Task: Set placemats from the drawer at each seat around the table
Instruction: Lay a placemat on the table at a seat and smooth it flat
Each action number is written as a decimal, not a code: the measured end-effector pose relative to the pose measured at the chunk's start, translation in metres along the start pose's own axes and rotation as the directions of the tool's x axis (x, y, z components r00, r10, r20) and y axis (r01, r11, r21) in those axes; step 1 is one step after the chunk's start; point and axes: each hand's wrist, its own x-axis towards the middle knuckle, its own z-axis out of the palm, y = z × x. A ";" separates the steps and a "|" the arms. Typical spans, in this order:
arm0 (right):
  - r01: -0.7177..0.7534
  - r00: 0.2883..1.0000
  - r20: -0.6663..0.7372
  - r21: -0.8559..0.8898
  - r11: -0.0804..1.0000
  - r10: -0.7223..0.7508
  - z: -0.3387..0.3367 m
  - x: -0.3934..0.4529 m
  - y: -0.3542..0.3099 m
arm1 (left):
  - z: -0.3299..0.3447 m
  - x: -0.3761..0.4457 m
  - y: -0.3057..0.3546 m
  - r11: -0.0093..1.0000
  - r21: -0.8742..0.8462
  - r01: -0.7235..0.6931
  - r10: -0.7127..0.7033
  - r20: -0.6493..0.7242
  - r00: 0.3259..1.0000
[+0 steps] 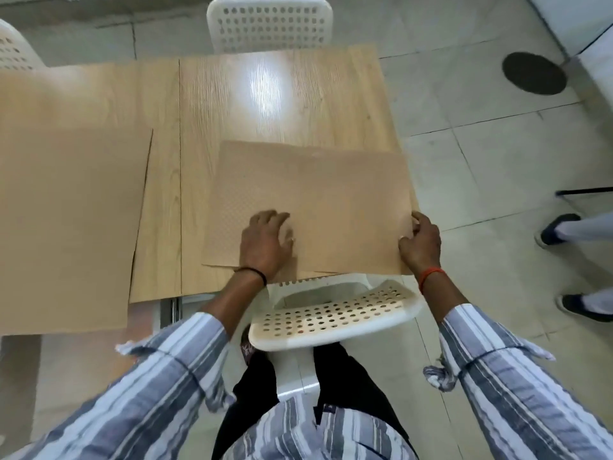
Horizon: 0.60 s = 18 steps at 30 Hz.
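A tan textured placemat [318, 194] lies on the wooden table [265, 94] at the near right seat, its right edge reaching past the table's corner. My left hand [265, 242] rests flat on the mat near its front edge, fingers spread. The mat's right edge is pinched between the fingers of my right hand [421, 242]. More mat edges show under its front edge, so it may be a small stack. Another tan placemat [66, 227] lies at the near left, overhanging the table's front edge.
A white perforated chair [331, 317] stands between me and the table. Another white chair [268, 24] is at the far side and a third [13, 51] at the far left. A person's feet [564, 234] are on the tiled floor to the right.
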 end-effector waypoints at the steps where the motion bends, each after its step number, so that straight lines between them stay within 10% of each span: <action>1: 0.017 1.000 0.017 -0.034 0.999 -0.016 -0.001 0.005 0.000 | 0.002 0.008 -0.005 0.995 0.091 -0.027 0.021 0.069 0.997; 8: 0.359 0.933 0.196 -0.417 0.835 -0.303 0.030 -0.020 -0.001 | 0.023 0.010 0.004 0.982 0.171 0.076 -0.112 0.209 0.971; 18: 0.516 0.851 0.392 -0.498 0.696 -0.350 0.043 -0.016 0.026 | 0.048 -0.014 0.022 0.961 0.230 0.153 -0.188 0.142 0.972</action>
